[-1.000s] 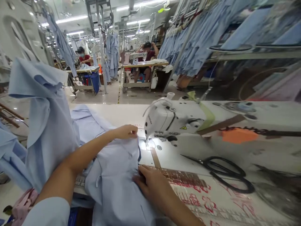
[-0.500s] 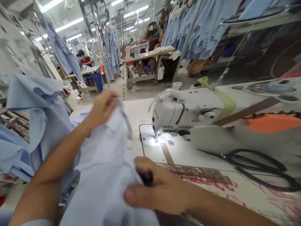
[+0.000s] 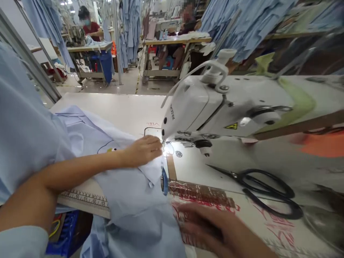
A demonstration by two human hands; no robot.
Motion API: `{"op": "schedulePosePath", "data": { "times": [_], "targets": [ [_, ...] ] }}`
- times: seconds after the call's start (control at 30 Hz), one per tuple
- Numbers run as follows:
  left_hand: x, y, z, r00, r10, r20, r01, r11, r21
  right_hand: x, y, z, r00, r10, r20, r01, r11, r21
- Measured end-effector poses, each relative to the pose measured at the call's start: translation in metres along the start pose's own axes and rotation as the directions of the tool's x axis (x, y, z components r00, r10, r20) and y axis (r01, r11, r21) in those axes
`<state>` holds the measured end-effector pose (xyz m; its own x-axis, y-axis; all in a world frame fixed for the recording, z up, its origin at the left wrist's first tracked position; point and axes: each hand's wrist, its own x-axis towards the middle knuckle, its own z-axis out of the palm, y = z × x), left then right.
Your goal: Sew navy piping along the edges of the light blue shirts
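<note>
My left hand lies on a folded edge of a pale blue shirt, right beside the presser foot of a white sewing machine. Its fingers press the cloth close to the lit needle area. My right hand is blurred, with fingers spread, over the white table top just right of the shirt. It seems to hold nothing. Black-handled tailor's scissors lie further right, apart from both hands.
A printed ruler strip runs along the table's front edge, and a blue plastic crate sits below it. More pale blue cloth hangs at the left. Co-workers sit at tables behind, among hanging shirts.
My left hand has come down from lifting the shirt and now presses it near the presser foot. My right hand has moved off the shirt toward the lower right. The view has tilted.
</note>
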<state>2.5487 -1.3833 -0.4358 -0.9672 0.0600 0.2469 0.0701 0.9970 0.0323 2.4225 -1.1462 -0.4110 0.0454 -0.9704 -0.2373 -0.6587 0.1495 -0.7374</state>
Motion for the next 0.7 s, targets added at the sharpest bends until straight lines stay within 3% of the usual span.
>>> {"op": "schedulePosePath", "data": {
  "times": [0.1,0.2,0.27,0.3,0.37,0.5,0.57,0.7],
  "targets": [
    [-0.014,0.013,-0.001,0.980,0.197,-0.026,-0.198,0.979,-0.038,0.024,0.022,-0.018,0.956,-0.237,-0.171,0.180,0.939,-0.293],
    [-0.021,0.019,0.004,0.995,0.059,-0.079,-0.059,0.998,0.008,0.051,0.040,-0.022,0.838,-0.538,-0.092,0.378,0.693,-0.614],
    [-0.020,0.019,0.006,0.994,-0.062,-0.094,0.068,0.996,0.061,0.065,0.044,-0.023,0.808,-0.589,0.006,0.415,0.562,-0.715],
    [-0.020,0.020,0.005,0.991,-0.095,-0.097,0.102,0.992,0.072,0.070,0.043,-0.025,0.816,-0.577,0.032,0.416,0.547,-0.727],
    [-0.018,0.023,-0.001,0.994,-0.080,-0.070,0.084,0.995,0.053,0.074,0.038,-0.031,0.856,-0.515,0.052,0.414,0.621,-0.666],
    [-0.016,0.036,-0.017,0.995,0.095,0.020,-0.095,0.995,-0.021,0.069,0.023,-0.052,0.958,-0.274,0.086,0.287,0.906,-0.312],
    [-0.014,0.043,-0.020,0.988,0.148,0.034,-0.149,0.989,0.021,0.064,0.021,-0.063,0.972,-0.203,0.115,0.222,0.957,-0.185],
    [-0.008,0.049,-0.011,0.989,0.144,-0.028,-0.140,0.984,0.113,0.063,0.035,-0.073,0.967,-0.253,0.029,0.255,0.954,-0.156]
  ]
}}
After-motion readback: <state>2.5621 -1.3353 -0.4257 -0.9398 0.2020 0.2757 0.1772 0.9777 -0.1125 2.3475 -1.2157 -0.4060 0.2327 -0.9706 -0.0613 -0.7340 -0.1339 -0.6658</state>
